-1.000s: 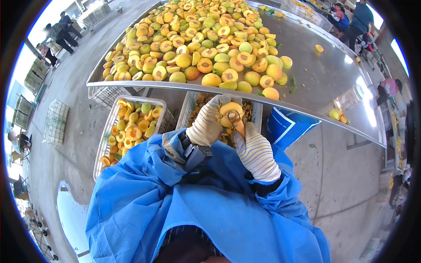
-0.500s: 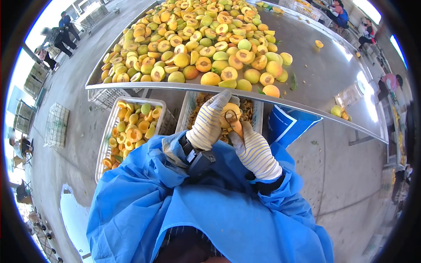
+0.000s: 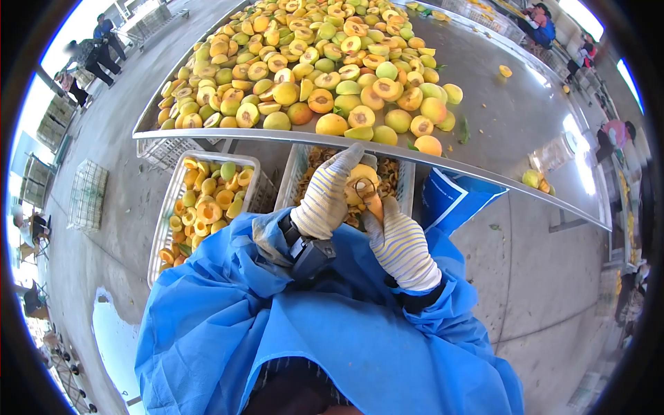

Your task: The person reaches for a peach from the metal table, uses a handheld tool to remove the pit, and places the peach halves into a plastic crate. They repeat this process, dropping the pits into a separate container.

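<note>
My left hand (image 3: 324, 195), in a striped work glove, cups a halved yellow peach (image 3: 357, 177) just below the table edge. My right hand (image 3: 400, 243), gloved the same way, grips a small orange-handled pitting tool (image 3: 371, 197) whose metal loop is pressed into the cut face of the peach. Both hands sit over a white crate of pits and scraps (image 3: 402, 181). Blue sleeves cover both of my forearms.
A steel table (image 3: 512, 117) carries a big heap of whole and halved peaches (image 3: 311, 62). A white crate of peach halves (image 3: 205, 200) stands lower left, a blue bin (image 3: 456, 197) to the right. Other people work at the far left and top right.
The hands have barely moved; the tool has worked slightly within the peach half, and my view has shifted a little.
</note>
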Tool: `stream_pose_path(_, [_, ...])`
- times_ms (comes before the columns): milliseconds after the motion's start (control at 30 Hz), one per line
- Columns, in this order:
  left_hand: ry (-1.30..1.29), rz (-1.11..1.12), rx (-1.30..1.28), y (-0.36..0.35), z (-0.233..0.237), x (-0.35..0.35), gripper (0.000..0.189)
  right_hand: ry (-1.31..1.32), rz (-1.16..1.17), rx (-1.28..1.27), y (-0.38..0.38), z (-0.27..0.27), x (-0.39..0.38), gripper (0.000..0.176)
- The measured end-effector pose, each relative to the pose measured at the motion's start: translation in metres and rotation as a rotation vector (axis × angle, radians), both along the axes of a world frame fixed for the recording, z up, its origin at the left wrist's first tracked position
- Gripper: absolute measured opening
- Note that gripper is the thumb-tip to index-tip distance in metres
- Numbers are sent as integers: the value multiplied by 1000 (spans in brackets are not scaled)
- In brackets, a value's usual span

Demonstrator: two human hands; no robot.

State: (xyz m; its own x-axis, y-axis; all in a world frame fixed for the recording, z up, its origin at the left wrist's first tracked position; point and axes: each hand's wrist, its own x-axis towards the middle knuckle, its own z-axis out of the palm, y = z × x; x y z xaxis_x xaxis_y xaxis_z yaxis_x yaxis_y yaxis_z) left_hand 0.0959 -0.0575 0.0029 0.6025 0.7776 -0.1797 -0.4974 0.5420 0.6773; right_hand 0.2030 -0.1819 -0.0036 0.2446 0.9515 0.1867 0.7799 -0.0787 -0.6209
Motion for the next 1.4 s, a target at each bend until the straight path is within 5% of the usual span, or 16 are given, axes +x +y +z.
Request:
stream_pose_path(200, [-10,128,25,-10,-4,5,30,496,64,172,3,-11,-14,38])
stream_pose_path(300, [-49,86,1,-6,-3,3,29,266,34,-43,3,-6,-3,41])
stream_pose_path(733, [-84,126,5,-7,-3,5,32,418,2,161,4,-18,-9,42])
stream_pose_path(800, [-73,191,16,-12,-3,9,32,262,87,271,8,-31,-8,43])
stream_pose_path(867, [-84,198,54,-11,-8,11,31,428,123,238,7,-35,-7,43])
stream_pose_path(1033, [0,119,161,-2,-11,6,35,1342,115,-350,-5,19,-4,43])
stream_pose_path(1167, [33,207,279,-7,-22,14,35,1634,81,-351,-5,14,-10,44])
stream_pose_path(1267, [-22,263,315,-14,-20,20,36,1487,81,-331,-6,17,-6,45])
stream_pose_path(1400, [38,47,274,-3,-14,12,36,1240,124,-385,-5,21,4,44])
